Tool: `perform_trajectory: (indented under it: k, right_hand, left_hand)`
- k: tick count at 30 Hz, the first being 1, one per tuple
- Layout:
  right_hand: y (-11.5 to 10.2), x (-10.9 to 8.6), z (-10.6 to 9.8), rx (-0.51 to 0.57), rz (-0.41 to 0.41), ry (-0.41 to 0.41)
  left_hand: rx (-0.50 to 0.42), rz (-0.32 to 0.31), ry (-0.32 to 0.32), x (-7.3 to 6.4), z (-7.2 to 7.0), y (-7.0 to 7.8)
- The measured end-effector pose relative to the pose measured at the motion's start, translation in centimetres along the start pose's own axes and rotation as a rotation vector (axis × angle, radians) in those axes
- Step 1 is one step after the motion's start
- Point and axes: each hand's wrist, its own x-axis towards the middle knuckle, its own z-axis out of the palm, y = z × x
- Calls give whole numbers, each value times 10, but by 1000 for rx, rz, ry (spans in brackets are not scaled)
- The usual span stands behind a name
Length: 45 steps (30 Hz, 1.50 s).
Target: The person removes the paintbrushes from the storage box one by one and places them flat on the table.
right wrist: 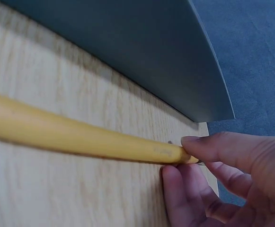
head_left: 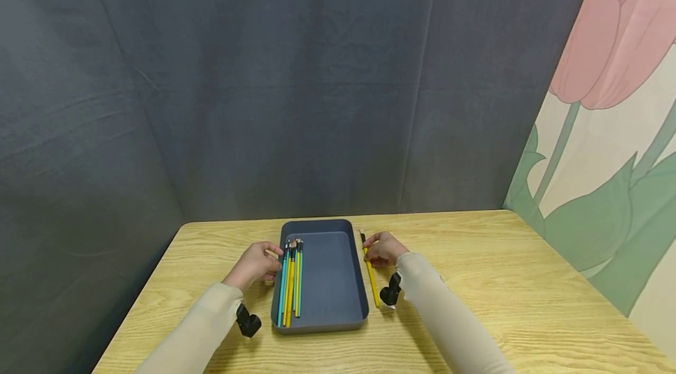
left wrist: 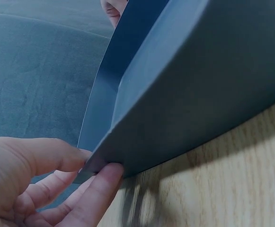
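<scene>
A dark grey tray lies on the table, longer from front to back than across. Along its left side several paintbrushes with turquoise and yellow handles lie side by side, bristles toward the back. My left hand pinches the tray's left wall, thumb at the rim and a finger against the outside. To the right of the tray is a yellow-handled paintbrush, its dark end pointing to the back. My right hand pinches this brush near its ferrule between thumb and fingers, as the right wrist view shows.
The wooden table ends at the back against a dark grey curtain. A wall painted with pink tulips rises along the right. The tray's raised right wall stands close beside the single brush.
</scene>
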Motion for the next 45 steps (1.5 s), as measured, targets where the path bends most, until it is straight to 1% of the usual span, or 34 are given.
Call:
perform_trajectory:
  k: [11, 16, 21, 25, 29, 37, 45]
  right_hand:
    - [-1, -2, -3, 0, -6, -6]
    - [1, -4, -10, 0, -27, -28]
    - [2, -5, -19, 25, -60, -53]
    - [-3, -7, -25, 58, -85, -74]
    - [-13, -11, -27, 82, -115, -100]
    - [-38, -21, -18, 106, -142, -138]
    - [-60, -35, 5, 158, -189, -225]
  left_hand:
    - [-12, 20, -7, 1, -1, -2]
    - [-20, 26, -9, 3, -1, -3]
    - [-25, 30, -11, 3, -1, -3]
    - [-26, 31, -14, 1, -1, -2]
    - [-26, 32, -18, 0, -2, -1]
    - [-27, 31, -17, -1, -2, 2]
    - [-25, 26, -23, -2, -2, 2]
